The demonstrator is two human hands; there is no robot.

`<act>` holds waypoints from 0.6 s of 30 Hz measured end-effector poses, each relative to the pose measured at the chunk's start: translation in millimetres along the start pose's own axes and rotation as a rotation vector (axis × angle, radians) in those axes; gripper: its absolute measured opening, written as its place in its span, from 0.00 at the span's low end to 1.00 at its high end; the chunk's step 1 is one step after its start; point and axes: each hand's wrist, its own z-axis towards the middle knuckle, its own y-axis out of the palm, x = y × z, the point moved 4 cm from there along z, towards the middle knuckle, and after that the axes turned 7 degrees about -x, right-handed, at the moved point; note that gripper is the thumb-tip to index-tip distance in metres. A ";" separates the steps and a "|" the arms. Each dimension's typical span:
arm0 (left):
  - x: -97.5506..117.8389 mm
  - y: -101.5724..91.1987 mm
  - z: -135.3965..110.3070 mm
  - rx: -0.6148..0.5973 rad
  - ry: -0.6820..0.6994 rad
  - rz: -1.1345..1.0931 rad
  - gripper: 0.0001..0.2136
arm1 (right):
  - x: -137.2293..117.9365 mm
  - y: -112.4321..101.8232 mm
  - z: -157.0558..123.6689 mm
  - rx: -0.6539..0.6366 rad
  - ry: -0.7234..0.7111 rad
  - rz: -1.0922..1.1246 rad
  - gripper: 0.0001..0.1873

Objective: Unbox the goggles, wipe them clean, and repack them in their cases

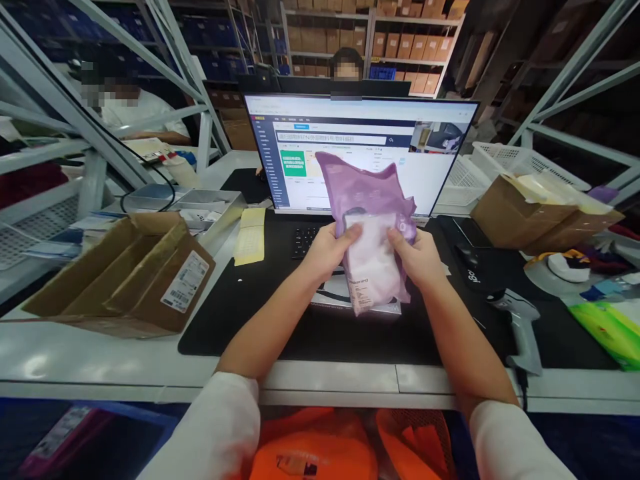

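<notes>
Both hands hold up a purple plastic mailing bag (370, 190) in front of the monitor. Its lower part is see-through, showing a pale folded item with printed text inside. My left hand (327, 250) pinches the bag's left edge, thumb on top. On the opposite edge, my right hand (415, 253) grips it the same way. Beneath the bag, a flat packet (325, 307) with dark lines lies on the black desk mat (240, 327), mostly covered. The keyboard (303, 241) is partly hidden behind my left hand.
An open cardboard box (145, 293) stands left, near yellow label sheets (250, 233). The monitor (300, 137) is at the back. To the right are a barcode scanner (520, 327), a mouse (466, 255), another cardboard box (520, 210) and a green packet (607, 327). Two people sit beyond the desk.
</notes>
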 end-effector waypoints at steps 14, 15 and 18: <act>-8.8 -14.2 13.9 0.309 0.248 -0.270 0.25 | 18.3 9.7 1.4 -0.527 0.152 -0.049 0.33; -6.2 -18.3 14.4 0.338 0.266 -0.256 0.24 | 18.3 9.1 1.4 -0.532 0.134 -0.114 0.32; 1.2 -27.5 12.8 0.414 0.294 -0.229 0.24 | 16.9 12.3 0.1 -0.523 0.100 -0.128 0.32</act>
